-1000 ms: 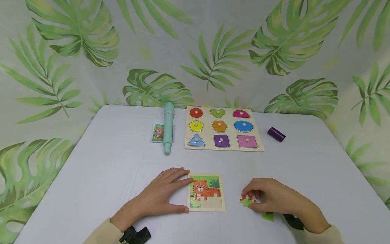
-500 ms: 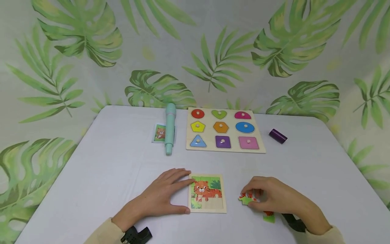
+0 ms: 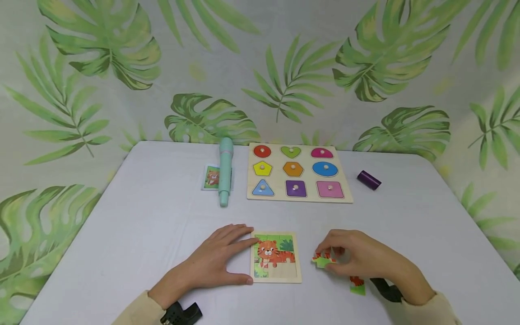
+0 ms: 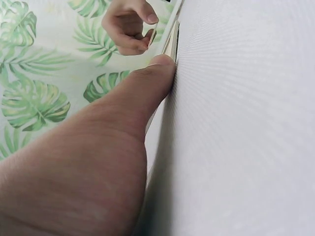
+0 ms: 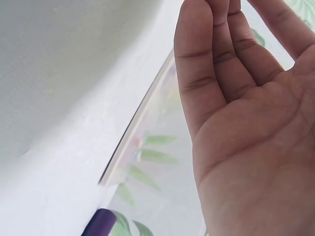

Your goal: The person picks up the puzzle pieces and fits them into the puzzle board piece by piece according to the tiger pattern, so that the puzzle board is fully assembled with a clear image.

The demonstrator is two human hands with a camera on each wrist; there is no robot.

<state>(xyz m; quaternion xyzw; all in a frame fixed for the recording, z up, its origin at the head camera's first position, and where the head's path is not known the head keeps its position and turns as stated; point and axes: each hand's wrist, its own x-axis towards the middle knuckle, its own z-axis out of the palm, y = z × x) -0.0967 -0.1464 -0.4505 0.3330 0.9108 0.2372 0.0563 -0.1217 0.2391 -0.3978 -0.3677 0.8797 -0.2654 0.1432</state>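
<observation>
A wooden jigsaw tray lies in front of me with a tiger picture partly laid in it; bare wood shows at its lower right. My left hand spreads along the tray's left side, fingertips at the upper corner, thumb at the lower one. To the right, my right hand pinches a green and orange jigsaw piece between thumb and fingers. Beneath that hand another jigsaw piece lies on the cloth. The right wrist view shows my palm and fingers, with the piece hidden.
Behind the tray lies a shape puzzle board with knobbed pieces. Left of it, a mint-green microphone-like stick lies over a small tiger picture card. A dark purple cylinder lies at the right.
My right hand has moved slightly left and away from me with the pinched jigsaw piece, showing more of the loose one. My left hand stays at the tray.
</observation>
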